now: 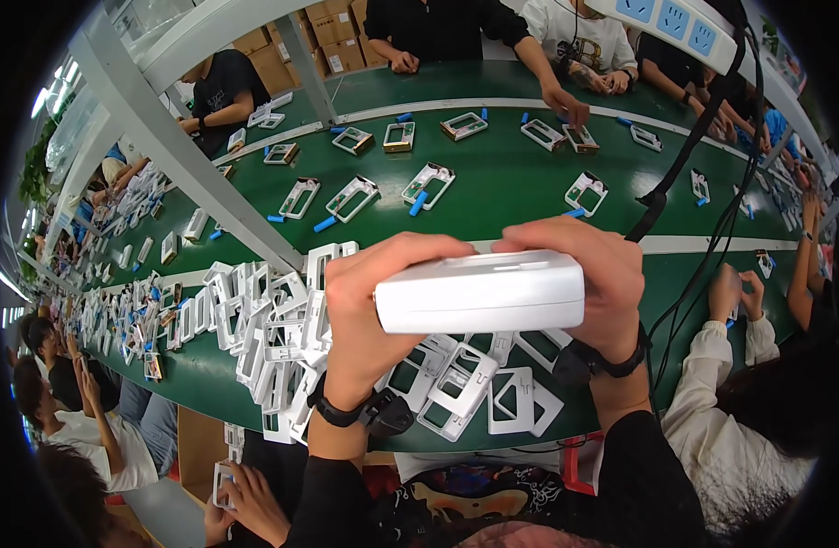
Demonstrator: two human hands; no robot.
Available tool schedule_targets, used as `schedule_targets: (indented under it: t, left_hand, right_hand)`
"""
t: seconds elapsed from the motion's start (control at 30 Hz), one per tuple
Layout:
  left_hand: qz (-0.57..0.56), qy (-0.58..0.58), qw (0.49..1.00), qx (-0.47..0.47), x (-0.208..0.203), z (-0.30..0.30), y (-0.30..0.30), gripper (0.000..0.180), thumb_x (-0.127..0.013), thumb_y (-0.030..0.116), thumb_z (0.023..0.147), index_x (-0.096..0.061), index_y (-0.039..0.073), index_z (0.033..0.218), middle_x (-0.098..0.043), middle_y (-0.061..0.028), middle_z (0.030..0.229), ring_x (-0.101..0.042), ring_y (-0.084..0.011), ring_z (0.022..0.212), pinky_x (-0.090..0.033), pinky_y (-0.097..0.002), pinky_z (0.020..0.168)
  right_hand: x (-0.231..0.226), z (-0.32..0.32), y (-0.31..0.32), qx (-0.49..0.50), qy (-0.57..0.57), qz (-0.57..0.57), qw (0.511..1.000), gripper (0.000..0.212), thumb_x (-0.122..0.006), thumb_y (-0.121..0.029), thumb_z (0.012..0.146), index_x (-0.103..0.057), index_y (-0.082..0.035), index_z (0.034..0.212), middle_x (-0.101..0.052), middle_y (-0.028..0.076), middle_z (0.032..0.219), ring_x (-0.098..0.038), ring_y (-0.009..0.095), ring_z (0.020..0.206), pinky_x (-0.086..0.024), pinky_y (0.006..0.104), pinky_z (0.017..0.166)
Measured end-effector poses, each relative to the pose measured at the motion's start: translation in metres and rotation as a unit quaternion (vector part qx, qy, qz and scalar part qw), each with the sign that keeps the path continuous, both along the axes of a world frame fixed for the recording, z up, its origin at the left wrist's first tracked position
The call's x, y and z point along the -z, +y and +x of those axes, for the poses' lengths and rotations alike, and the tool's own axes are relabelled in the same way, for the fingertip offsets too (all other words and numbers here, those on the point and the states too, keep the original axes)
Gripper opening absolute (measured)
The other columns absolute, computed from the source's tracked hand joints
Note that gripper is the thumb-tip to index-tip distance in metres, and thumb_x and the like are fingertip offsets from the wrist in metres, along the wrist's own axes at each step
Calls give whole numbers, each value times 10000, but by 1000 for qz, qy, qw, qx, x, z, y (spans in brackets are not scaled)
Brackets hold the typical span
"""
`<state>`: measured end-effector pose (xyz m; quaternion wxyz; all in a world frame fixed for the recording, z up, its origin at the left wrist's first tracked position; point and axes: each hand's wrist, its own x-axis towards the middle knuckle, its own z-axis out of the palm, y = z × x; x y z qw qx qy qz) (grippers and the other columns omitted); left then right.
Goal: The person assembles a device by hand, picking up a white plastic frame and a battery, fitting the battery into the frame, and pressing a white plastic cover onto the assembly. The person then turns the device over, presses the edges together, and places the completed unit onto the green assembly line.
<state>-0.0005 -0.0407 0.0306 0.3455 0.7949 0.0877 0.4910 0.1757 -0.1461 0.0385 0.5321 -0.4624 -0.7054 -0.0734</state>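
A white plastic casing (480, 306) is held up close, its long, smooth side facing me. Around its left end my left hand (353, 290) is closed, and my right hand (613, 279) grips the right end. The thumbs or fingers along its upper edge nearly meet in the middle. Whatever lies inside the casing is hidden from this angle. Below and behind it, several loose white frames with cut-out windows (458, 388) lie on the green bench. A heaped pile of similar white frames (278, 320) spreads to the left of my left hand.
On the green belt (501, 187) ahead sit spaced-out open casings (428, 185) with blue cylinders attached. A slanted grey post (191, 146) rises at the left. Black cables (689, 164) hang at the right below a power strip (670, 23). Co-workers sit on both sides and across.
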Motion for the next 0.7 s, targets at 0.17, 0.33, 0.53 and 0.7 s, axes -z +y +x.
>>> schedule_targets:
  t: [0.17, 0.33, 0.53, 0.7]
  left_hand:
    - [27, 42, 996, 73, -1, -4, 4, 300, -778, 33, 656, -713, -8, 946, -714, -114, 840, -699, -203, 734, -531, -262, 658]
    - [56, 88, 993, 45, -4, -5, 0, 301, -797, 131, 614, -716, -37, 849, -716, -135, 789, -697, -208, 676, -523, -251, 614]
    - [43, 98, 991, 84, -3, -9, 1, 300, -816, 140, 609, -720, -15, 848, -705, -111, 742, -693, -196, 646, -512, -247, 582]
    - [-7, 168, 984, 63, -14, -14, -2, 335, -831, 90, 622, -737, 2, 932, -720, -102, 768, -709, -175, 676, -529, -244, 612]
  right_hand:
    - [-5, 9, -4, -46, -27, -71, 996, 299, -780, -109, 708, -691, 11, 967, -719, 150, 853, -723, 220, 726, -545, 260, 620]
    - [0, 10, -5, -67, -8, -68, 995, 236, -773, -160, 703, -710, -5, 870, -714, 118, 767, -715, 205, 669, -525, 247, 571]
    - [-2, 12, -12, -70, -17, -107, 992, 216, -772, -171, 700, -720, -12, 837, -707, 85, 708, -710, 194, 641, -508, 241, 543]
    - [-6, 16, -11, -82, 1, -187, 979, 271, -830, -144, 670, -720, -1, 871, -709, 86, 713, -714, 197, 654, -503, 226, 566]
